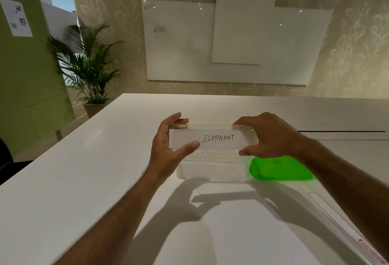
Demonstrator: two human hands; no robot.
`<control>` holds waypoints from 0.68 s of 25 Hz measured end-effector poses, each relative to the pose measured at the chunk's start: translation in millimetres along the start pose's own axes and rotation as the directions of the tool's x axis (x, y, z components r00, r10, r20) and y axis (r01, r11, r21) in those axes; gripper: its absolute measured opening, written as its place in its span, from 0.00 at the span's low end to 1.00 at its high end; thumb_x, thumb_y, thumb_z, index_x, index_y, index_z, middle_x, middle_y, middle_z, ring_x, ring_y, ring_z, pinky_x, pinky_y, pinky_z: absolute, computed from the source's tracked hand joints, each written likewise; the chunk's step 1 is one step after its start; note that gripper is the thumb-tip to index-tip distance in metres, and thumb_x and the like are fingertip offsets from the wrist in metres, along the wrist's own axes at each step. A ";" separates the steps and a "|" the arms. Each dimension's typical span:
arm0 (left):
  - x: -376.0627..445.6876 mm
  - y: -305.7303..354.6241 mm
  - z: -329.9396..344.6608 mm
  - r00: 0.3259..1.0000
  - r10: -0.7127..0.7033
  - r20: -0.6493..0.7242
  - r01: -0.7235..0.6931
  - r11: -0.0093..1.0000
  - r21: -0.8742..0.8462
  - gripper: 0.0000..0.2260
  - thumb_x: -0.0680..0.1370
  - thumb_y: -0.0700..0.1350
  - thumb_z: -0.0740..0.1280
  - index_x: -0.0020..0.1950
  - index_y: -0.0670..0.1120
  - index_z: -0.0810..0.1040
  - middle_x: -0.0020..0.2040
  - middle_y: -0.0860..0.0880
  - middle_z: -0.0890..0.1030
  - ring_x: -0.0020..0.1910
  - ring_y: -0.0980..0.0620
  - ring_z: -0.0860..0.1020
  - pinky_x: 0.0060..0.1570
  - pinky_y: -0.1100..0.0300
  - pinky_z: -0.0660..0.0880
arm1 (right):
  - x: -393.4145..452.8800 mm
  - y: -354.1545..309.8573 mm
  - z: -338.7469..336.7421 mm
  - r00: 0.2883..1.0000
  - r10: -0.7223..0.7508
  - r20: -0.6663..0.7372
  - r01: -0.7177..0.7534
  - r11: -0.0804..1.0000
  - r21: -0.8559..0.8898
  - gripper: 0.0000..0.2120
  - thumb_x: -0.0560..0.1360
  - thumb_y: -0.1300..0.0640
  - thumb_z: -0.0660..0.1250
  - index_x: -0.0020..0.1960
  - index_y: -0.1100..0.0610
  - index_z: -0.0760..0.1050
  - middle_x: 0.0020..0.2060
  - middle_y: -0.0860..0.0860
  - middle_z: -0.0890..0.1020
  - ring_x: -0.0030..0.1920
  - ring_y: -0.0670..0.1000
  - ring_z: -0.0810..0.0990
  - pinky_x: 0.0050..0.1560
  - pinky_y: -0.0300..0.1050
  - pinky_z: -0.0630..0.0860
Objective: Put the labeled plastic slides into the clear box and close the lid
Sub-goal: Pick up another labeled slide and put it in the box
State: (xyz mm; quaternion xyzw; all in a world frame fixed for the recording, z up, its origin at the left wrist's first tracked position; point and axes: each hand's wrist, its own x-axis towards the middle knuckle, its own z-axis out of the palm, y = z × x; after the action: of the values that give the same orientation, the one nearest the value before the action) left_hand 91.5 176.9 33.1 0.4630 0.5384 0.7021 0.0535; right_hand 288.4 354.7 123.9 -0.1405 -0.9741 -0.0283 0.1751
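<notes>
Above the box: a clear plastic slide (207, 138) with a white label reading ELEPHANT is held level over the clear box (210, 170), facing the camera.
Left hand: the left hand (168, 144) pinches the slide's left end, thumb on the near lower edge, fingers on the far upper edge.
Right hand: the right hand (267, 136) pinches the right end the same way, thumb below, fingers curled over the top.
Box: it stands open on the surface (94, 170), right under the slide; at least one more labeled slide seems to lie inside, its writing only partly visible.
Lid: the green lid (280, 169) lies on the surface touching or just beside the box's right side, partly behind the right wrist.
Step in hand: judged from this, a slide is being brought to the box and is not yet in; the lid is still off.
Next move: lowering the slide flat between the box walls, keeping it level so neither end catches the rim, then letting go with both hands.
Near right: a long clear strip (345, 229) with a red mark lies on the surface, well apart from the box; I cannot tell what it is.
Room: white boards (231, 43) hang on a leaf-patterned wall at the far side; a potted palm (88, 69) stands far left by a green wall.
</notes>
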 end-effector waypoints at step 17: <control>75.9 -14.6 -18.2 0.967 -0.139 0.212 -0.003 0.831 0.557 0.21 0.64 0.51 0.82 0.54 0.50 0.82 0.52 0.53 0.83 0.52 0.53 0.80 0.50 0.63 0.79 | 50.1 31.6 29.1 0.994 0.078 0.076 -0.075 0.996 -0.041 0.34 0.56 0.37 0.78 0.60 0.46 0.76 0.53 0.44 0.83 0.48 0.50 0.78 0.48 0.46 0.74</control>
State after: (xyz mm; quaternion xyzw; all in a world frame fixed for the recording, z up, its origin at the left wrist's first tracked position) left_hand 29.5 213.6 66.4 0.5214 0.7236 0.4521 0.0083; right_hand 242.6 401.3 114.3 -0.1819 -0.9733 -0.0348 0.1352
